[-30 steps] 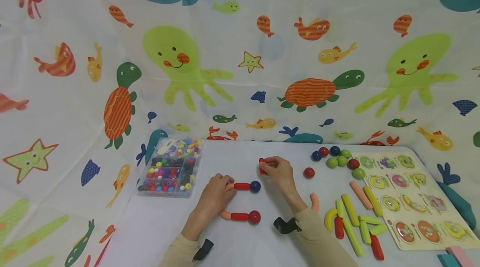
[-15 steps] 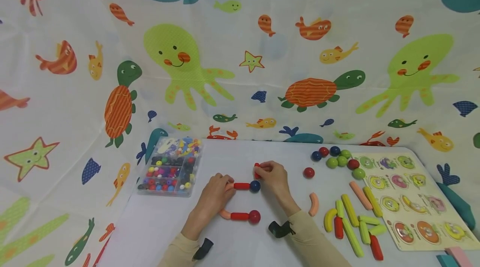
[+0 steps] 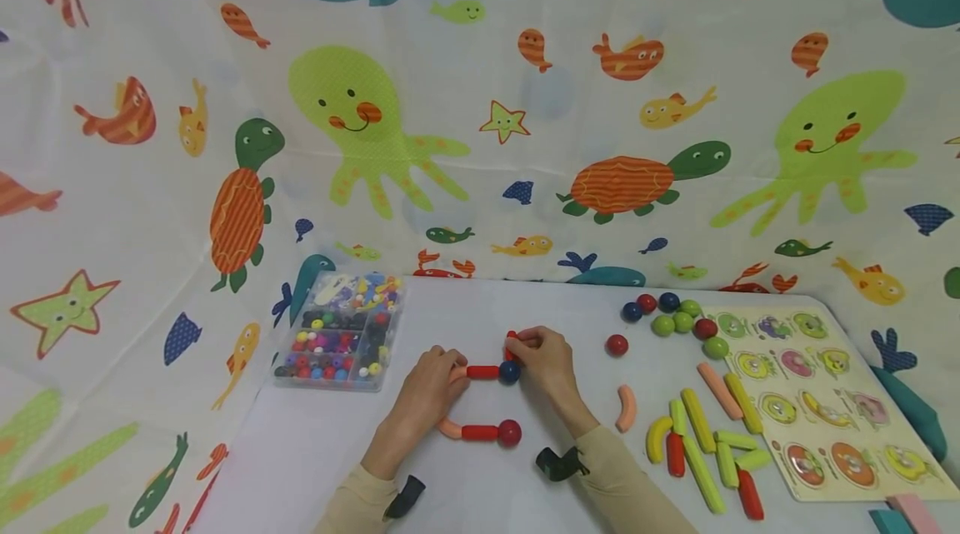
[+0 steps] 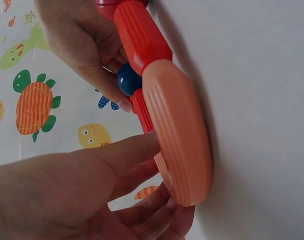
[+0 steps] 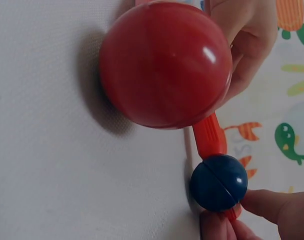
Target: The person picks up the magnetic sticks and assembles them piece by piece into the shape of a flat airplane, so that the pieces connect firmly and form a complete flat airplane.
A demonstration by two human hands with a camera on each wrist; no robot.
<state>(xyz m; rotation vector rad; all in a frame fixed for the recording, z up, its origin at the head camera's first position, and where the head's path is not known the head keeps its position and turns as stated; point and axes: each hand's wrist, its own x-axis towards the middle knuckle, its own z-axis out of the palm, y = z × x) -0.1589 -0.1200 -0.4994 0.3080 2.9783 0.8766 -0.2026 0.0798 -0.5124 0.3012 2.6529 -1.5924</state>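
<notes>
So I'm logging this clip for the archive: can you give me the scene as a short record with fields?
Left hand: holds the peach curved piece joining two red rods
Right hand: pinches a short red rod at the blue ball
Upper rod: red, ends in the blue ball
Lower rod: red, ends in a red ball
Bead box: left of the hands
Loose rods: right, beside the puzzle board

Two hands (image 3: 427, 392), one bead box (image 3: 341, 332)
</notes>
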